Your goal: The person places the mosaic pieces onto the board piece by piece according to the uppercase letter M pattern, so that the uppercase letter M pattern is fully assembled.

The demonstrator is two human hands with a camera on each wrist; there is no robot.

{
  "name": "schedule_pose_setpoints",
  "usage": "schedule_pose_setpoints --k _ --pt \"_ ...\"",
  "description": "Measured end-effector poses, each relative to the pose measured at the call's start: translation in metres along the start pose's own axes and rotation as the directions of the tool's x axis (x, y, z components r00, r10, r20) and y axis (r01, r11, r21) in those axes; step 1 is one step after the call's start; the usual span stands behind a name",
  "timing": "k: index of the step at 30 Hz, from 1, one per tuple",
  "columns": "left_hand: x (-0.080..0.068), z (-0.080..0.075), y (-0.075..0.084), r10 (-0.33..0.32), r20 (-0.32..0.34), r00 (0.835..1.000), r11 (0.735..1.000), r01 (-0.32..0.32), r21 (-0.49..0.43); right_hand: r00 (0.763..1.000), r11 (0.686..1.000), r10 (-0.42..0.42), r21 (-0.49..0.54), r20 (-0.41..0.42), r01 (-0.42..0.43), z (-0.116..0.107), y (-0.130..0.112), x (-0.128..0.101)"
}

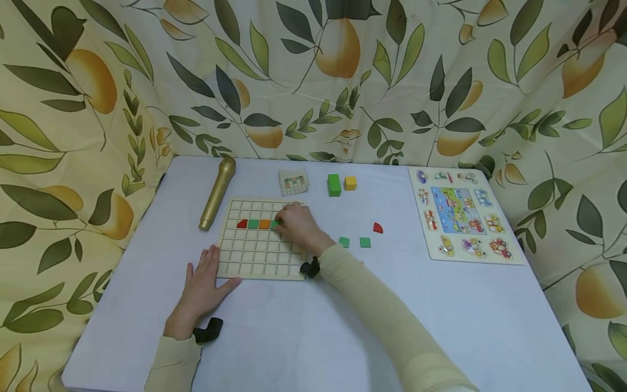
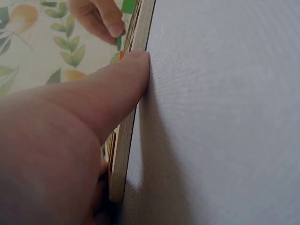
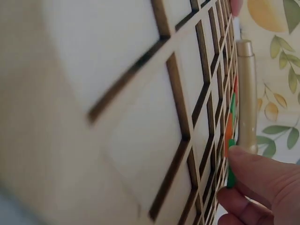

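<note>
- Fingers of right hand point(image 1: 299, 224) pinch small green tile point(image 3: 231, 169), seating it in wooden grid board point(image 1: 259, 256).
- Left hand point(image 1: 203, 286), fingers flat, steadies board's edge on table point(image 1: 343, 326).

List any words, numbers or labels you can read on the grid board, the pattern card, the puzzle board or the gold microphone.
No text can be read in any view.
Puzzle board: vehicle pictures only; any lettering is too small to read.
Pattern card: a coloured grid, no words visible.
Wooden grid board: blank squares, no numbers.
Gold microphone: no brand visible.
</note>
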State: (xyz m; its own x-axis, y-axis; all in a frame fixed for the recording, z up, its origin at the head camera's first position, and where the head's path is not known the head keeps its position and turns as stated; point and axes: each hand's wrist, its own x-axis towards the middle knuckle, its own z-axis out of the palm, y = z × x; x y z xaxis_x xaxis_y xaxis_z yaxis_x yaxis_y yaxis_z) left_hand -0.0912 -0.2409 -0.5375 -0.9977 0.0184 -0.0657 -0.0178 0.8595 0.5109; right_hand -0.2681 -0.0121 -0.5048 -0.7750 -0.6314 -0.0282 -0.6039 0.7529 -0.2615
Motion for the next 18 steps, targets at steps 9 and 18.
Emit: schedule_pose_setpoints --k 9,18 --pt "-0.0005 0.0001 0.0004 0.002 -0.005 1.000 1.000 -0.002 -0.004 0.999 0.998 0.052 0.024 -0.001 -0.052 0.0035 -0.0047 0.0027" --pt "-0.0003 0.0002 0.0003 0.004 -0.004 1.000 1.000 -0.004 -0.002 0.998 0.998 0.066 -0.003 -0.011 -0.066 0.0054 -0.0053 0.0032"
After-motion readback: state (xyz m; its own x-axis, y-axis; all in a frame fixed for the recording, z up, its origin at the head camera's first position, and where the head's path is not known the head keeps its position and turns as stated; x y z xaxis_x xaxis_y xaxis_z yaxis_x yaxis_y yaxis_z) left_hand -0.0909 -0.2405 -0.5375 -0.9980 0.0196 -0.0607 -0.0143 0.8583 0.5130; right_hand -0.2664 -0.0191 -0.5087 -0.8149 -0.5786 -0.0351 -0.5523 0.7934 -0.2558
